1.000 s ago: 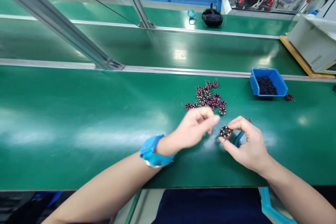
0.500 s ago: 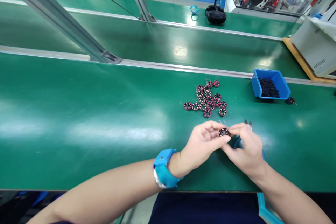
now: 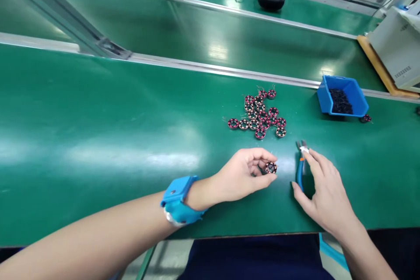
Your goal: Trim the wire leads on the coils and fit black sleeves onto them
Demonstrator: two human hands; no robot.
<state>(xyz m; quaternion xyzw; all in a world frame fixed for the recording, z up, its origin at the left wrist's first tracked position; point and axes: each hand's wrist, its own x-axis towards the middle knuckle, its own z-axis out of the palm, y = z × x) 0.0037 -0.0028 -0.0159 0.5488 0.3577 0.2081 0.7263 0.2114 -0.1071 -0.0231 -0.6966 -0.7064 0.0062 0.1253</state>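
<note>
My left hand (image 3: 244,175) is closed on a small wound motor stator (image 3: 271,167), a dark ring with copper-coloured coils and thin wire ends, held between thumb and fingers. On that wrist sits a blue strap (image 3: 180,199). My right hand (image 3: 324,192) is over a pair of nippers (image 3: 300,173) with blue handles, which lies on the bench with its jaws pointing away from me. The thumb is spread from the fingers on either side of the handles, and part of the tool is hidden under the hand. Beyond both hands lies a cluster of similar stators (image 3: 262,116), red and copper.
A blue bin (image 3: 361,103) of small black pieces stands at the back right, with a single stator (image 3: 365,118) beside it. A metal rail (image 3: 210,67) edges the green bench (image 3: 98,118). A slanted metal post (image 3: 72,15) rises at the left.
My right hand has let go of the stator and moved right, over the nippers. The left hand keeps the stator and has shifted slightly left. The view has tilted down.
</note>
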